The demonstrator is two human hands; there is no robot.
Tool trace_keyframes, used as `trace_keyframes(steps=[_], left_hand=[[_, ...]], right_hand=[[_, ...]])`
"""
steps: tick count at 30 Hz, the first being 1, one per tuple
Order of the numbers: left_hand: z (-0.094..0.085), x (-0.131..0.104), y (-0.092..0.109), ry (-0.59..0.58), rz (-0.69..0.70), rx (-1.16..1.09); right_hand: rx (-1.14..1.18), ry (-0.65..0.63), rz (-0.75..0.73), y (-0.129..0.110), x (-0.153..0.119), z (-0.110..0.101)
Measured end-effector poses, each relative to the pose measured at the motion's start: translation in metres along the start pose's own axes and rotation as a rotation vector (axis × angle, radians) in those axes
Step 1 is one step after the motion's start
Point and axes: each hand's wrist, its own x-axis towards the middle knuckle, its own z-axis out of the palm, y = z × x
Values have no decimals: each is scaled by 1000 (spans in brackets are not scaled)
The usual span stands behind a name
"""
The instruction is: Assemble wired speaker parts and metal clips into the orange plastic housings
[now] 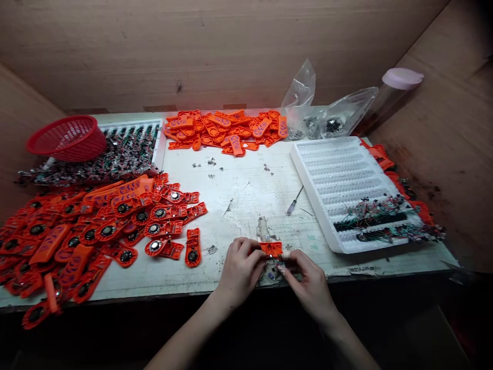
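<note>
Orange casing (pixel 271 248) between both grips (pixel 242 264) (pixel 307 280)

The casing (pixel 271 247) I hold is bright orange. Other orange shells (pixel 235 145) carry purple markings. I see a red basket (pixel 87 146) patterned with lattice, a pale pink lid (pixel 402 78), a purplish screwdriver handle (pixel 291 207), a white, ribbed tray (pixel 339 174) with red, green and black wires (pixel 370 210), and brown cardboard (pixel 192 56) around my dark-speckled white worktop (pixel 246 177).

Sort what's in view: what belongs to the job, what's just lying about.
Likely the job:
- orange casing between left hand and right hand
- orange pieces piled at left
- wired parts in right tray

Seemingly lying about:
- red basket
- pink-lidded container
- screwdriver, unheld, perhaps a tool
</note>
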Motion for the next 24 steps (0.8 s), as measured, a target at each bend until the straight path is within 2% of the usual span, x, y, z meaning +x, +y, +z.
trace_keyframes(steps=[3,7,12,15,20,24], left_hand=[[9,0,-2,32,14,45],[11,1,-2,28,12,81],[8,2,2,-11,-32,31],[7,8,6,-22,-15,-23],[7,23,11,-94,0,46],[8,29,9,-70,-44,-8]], right_hand=[[90,68,90,4,3,4],[190,167,157,8,7,8],[329,139,153,3,13,6],[334,126,152,-1,16,2],[336,75,131,-4,20,1],[300,118,123,-2,21,1]])
